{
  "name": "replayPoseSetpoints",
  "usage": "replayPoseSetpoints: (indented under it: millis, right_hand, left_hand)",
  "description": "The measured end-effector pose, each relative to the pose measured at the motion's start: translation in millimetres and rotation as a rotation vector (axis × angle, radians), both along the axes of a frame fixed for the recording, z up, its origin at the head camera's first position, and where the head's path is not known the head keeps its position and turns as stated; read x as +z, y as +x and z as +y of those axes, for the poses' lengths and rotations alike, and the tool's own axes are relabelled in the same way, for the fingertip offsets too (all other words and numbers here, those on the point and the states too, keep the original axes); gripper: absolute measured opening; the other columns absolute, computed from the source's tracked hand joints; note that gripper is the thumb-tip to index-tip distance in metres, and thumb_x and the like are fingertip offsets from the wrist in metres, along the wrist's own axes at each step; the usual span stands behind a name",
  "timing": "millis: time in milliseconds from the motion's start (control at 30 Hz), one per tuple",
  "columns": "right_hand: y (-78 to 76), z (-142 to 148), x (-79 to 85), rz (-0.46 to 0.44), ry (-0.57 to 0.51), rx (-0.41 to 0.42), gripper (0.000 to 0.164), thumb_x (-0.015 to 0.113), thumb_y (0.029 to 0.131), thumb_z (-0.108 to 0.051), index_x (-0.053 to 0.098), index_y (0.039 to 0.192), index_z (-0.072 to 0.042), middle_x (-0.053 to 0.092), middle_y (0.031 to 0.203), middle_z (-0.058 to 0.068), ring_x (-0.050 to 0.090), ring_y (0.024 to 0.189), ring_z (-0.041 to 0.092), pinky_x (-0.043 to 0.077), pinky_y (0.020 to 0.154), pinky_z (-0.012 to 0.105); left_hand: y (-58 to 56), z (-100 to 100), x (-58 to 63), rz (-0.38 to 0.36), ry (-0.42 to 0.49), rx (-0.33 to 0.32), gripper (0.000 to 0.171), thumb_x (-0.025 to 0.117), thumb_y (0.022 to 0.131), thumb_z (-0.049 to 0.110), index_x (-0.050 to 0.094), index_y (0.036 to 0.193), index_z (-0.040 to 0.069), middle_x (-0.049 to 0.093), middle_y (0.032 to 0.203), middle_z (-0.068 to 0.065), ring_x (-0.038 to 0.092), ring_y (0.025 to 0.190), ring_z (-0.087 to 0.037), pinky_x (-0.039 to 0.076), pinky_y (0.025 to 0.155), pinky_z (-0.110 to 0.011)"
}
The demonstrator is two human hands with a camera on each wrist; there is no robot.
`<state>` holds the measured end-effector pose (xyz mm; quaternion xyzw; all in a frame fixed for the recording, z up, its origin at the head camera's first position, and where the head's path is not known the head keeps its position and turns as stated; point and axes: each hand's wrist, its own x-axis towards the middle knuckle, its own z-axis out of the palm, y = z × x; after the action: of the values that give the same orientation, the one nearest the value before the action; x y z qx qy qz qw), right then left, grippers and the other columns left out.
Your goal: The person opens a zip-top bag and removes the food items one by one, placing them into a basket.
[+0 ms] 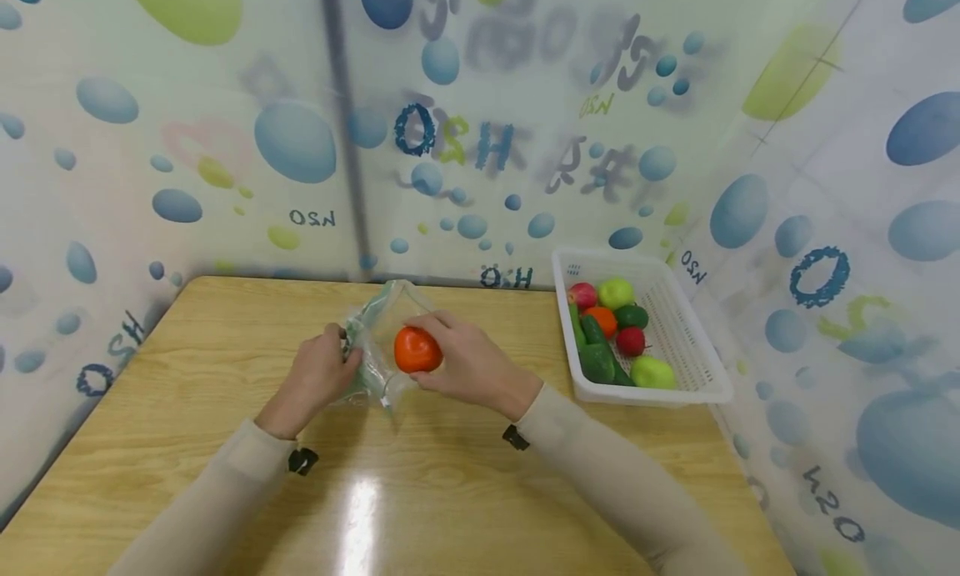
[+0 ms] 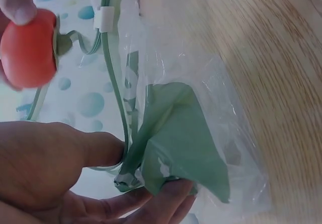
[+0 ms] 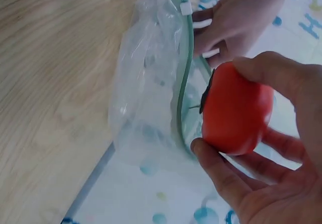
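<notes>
My right hand [image 1: 472, 361] grips a red tomato [image 1: 417, 349] by its sides, thumb and fingertips around it. In the right wrist view the dark leafy stem end of the tomato [image 3: 237, 108] faces the mouth of a clear plastic zip bag [image 3: 146, 73]. My left hand [image 1: 321, 372] pinches the bag [image 1: 378, 393] by its green-edged opening. Seen from the left wrist, its thumb and fingers [image 2: 163, 204] hold the green strip and a green patch of the bag. A white slider [image 2: 104, 19] sits on the zip strip.
A white plastic basket [image 1: 693, 334] stands at the back right of the wooden table [image 1: 442, 493]. It holds several fruits and vegetables, among them a green apple [image 1: 652, 373]. A patterned curtain [image 1: 465, 184] hangs behind and at the sides.
</notes>
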<state>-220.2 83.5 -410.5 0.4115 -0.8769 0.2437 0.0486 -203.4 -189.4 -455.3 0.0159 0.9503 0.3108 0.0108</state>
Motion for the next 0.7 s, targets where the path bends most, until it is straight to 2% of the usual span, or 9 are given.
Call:
replayPoseSetpoints:
  millis: [200,433,700]
  right_hand:
    - [2.4,29.2,8.1,-0.051,-0.023,-0.074,0.07,0.097,0.098,-0.022,0.067,0.161,-0.014,0.071,0.15,0.013,0.078,0.125,0.03,0.069,0.109,0.043]
    - [-3.4,70.7,18.4,-0.074,-0.029,-0.181,0.069,0.097,0.097,-0.021,0.066,0.158,-0.01,0.07,0.151,0.016,0.078,0.124,0.033,0.069,0.109,0.049]
    - [-14.2,135.5,31.9,-0.058,0.068,-0.426,0.067,0.097,0.095,-0.025,0.067,0.153,-0.008,0.074,0.147,0.019,0.075,0.121,0.04,0.069,0.103,0.059]
  left_hand:
    - [-0.4,-2.5,-0.6,0.01,-0.009,0.005,0.058,0.061,0.117,0.02,0.049,0.149,-0.026,0.072,0.126,-0.049,0.07,0.083,-0.034,0.059,0.068,-0.041]
    - [1.7,-5.8,-0.3,-0.007,0.007,0.028,0.058,0.061,0.118,0.023,0.05,0.148,-0.025,0.072,0.123,-0.047,0.07,0.082,-0.033,0.058,0.066,-0.04]
    - [1.5,-7.4,1.1,-0.006,0.002,0.027,0.06,0.062,0.119,0.025,0.051,0.149,-0.026,0.069,0.134,-0.051,0.072,0.081,-0.032,0.058,0.065,-0.039]
